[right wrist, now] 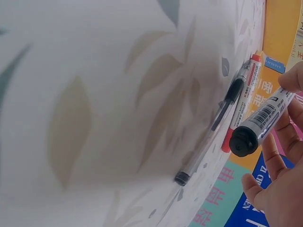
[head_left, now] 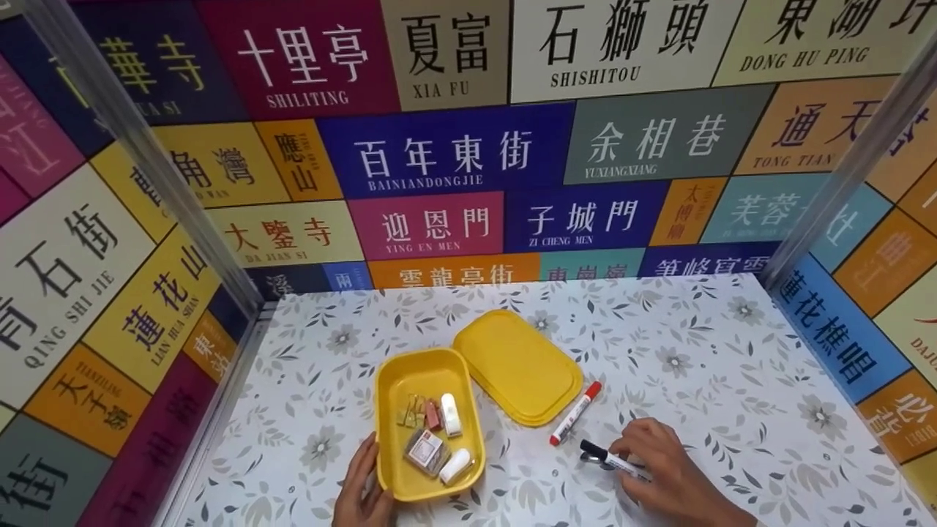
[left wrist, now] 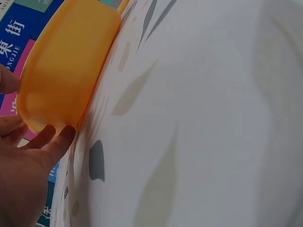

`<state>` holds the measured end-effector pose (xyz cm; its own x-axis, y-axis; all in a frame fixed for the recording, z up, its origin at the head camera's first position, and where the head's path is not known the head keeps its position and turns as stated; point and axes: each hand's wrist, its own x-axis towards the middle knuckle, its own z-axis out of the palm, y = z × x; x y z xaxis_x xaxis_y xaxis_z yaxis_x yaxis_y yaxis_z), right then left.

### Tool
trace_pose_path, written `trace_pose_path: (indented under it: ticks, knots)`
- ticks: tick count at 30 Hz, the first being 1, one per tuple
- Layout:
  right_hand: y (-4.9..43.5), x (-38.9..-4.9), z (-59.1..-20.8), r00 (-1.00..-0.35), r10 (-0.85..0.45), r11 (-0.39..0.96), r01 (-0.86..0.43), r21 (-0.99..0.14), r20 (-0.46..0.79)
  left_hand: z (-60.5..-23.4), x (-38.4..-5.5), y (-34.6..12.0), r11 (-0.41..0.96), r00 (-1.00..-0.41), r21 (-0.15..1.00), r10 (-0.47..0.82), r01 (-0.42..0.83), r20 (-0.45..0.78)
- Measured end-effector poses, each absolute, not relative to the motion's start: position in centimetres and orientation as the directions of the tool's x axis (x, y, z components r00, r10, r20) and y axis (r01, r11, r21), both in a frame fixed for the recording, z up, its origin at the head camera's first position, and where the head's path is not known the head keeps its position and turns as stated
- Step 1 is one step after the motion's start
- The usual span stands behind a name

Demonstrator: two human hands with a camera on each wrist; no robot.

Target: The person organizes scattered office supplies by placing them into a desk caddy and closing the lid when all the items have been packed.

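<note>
Held marker (right wrist: 263,120), barcode (right wrist: 263,113) only from right wrist

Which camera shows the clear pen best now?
The right wrist view: the clear pen shows along most of its length. The head view shows only part, beside the black marker in the right hand; the left wrist view shows none.

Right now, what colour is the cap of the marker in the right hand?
Black; the cap shows best in the head view.
</note>
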<state>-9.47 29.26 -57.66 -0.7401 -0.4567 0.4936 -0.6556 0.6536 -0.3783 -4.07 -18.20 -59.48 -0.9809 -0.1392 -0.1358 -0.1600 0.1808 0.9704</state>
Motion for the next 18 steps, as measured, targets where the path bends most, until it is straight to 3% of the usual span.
trace_pose_path:
  ticks: [9, 13, 18]
  knots:
    - [28.5, -10.2, -56.8, -0.752, -0.472, 0.658, -0.648, -0.383, 0.461, -60.0, -3.8, -18.6, 0.205, -0.992, 0.976, -0.118, -0.067, -0.043]
    - [28.1, -10.5, -56.2, -0.768, -0.471, 0.673, -0.631, -0.386, 0.435, -59.9, -3.9, -18.6, 0.216, -0.99, 0.972, -0.125, -0.098, -0.072]
    - [27.5, -11.2, -55.7, -0.733, -0.501, 0.636, -0.673, -0.379, 0.46, -59.6, -4.1, -18.3, 0.218, -0.985, 0.967, -0.141, -0.133, -0.104]
